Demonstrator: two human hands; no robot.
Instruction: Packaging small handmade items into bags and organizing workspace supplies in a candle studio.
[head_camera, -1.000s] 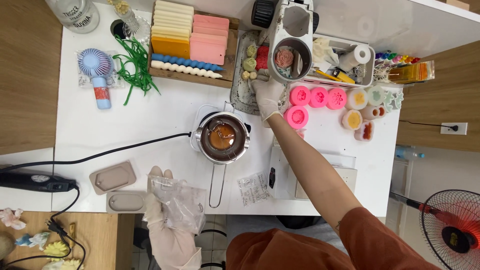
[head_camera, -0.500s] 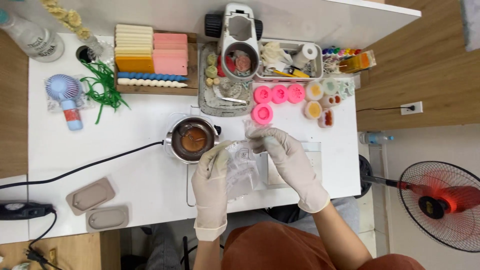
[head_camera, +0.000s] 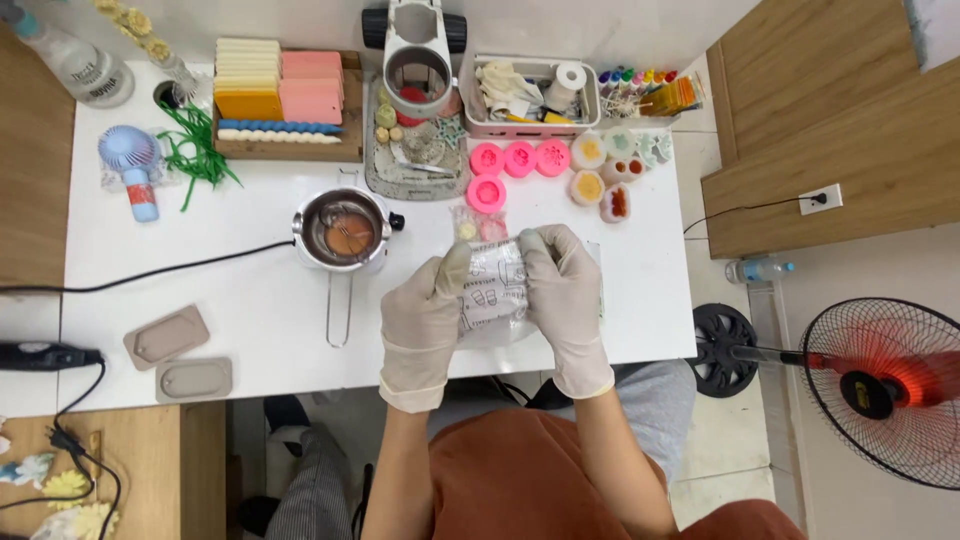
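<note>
Bag (head_camera: 492, 292): clear, printed, pinched at top between left hand (head_camera: 425, 325) and right hand (head_camera: 562, 300). Pot (head_camera: 343, 230), left of grip: brown liquid.

A white surface (head_camera: 250, 320) stood against a pale wall (head_camera: 620, 25), with wooden panels (head_camera: 830, 110) to the right carrying a white socket (head_camera: 820, 198). Below it lay a light tiled floor (head_camera: 740, 440), where a red standing fan (head_camera: 885, 390) stood in even, bright light.
</note>
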